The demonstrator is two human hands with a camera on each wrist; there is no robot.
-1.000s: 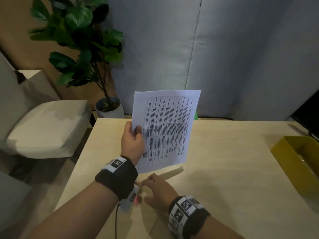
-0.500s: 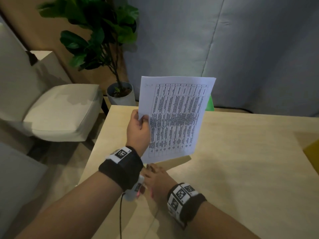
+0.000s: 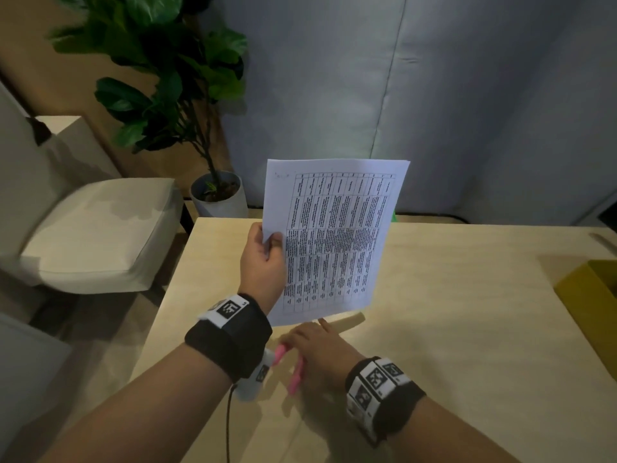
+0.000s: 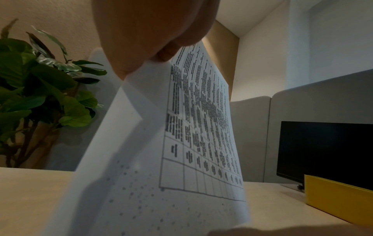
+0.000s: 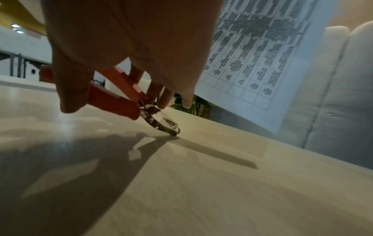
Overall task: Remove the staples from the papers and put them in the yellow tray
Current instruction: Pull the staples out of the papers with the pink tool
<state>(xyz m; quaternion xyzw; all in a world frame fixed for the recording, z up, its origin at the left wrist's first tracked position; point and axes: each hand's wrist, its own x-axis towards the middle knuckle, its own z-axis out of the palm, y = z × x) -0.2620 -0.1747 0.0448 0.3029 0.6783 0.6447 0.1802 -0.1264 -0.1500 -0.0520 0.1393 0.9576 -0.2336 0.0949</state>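
My left hand [image 3: 265, 262] holds a set of printed papers [image 3: 334, 238] upright above the table, thumb and fingers pinching the left edge [image 4: 161, 54]. The sheets carry a dense table of text [image 4: 197, 127]; no staple is plain to see. Below the papers my right hand [image 3: 320, 345] grips a pink-handled staple remover [image 3: 295, 375] low over the table. In the right wrist view its orange-pink handles [image 5: 115, 95] lie in my fingers and its metal tip [image 5: 169, 127] touches the tabletop. The yellow tray [image 3: 591, 302] stands at the table's right edge.
The light wooden table [image 3: 450, 329] spreads to the right of my hands. A potted plant [image 3: 213, 192] and a cushioned chair [image 3: 93, 232] stand off its far-left corner. A dark monitor [image 4: 327, 153] sits behind the tray, and a grey partition [image 3: 434, 95] backs the table.
The papers stay raised in my left hand. My right hand has closed around the pink staple remover, which now shows beside my wrist. The view has shifted, with the tray back in sight.
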